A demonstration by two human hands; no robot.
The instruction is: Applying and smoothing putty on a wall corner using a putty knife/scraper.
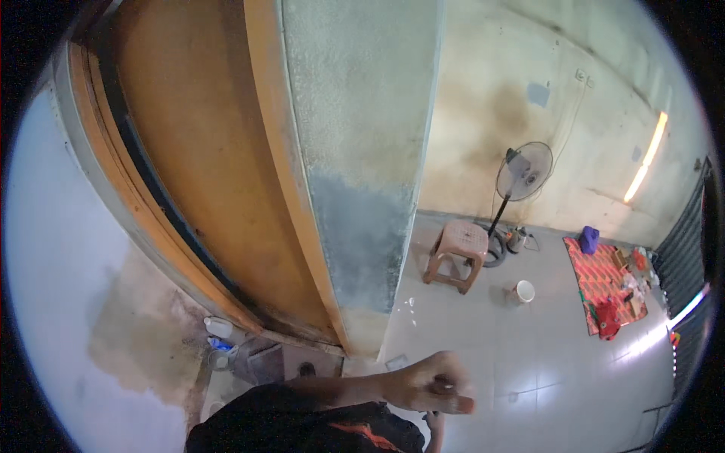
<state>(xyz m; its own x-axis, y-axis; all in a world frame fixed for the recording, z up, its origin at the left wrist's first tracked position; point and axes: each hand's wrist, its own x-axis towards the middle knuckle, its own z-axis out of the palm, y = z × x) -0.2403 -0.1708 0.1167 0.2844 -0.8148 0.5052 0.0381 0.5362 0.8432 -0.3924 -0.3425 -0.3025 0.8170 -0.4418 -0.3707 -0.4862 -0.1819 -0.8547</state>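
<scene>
Apparently, orange print marks dark clothing near the hands.

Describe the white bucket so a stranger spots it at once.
Find the pedestal fan by the cream wall, then the pinkish-brown stool at its lower left. The bucket sits on the pale tiled floor, right of the stool and lower in the picture. It is white with a round open mouth, while the stool stands on legs.
</scene>
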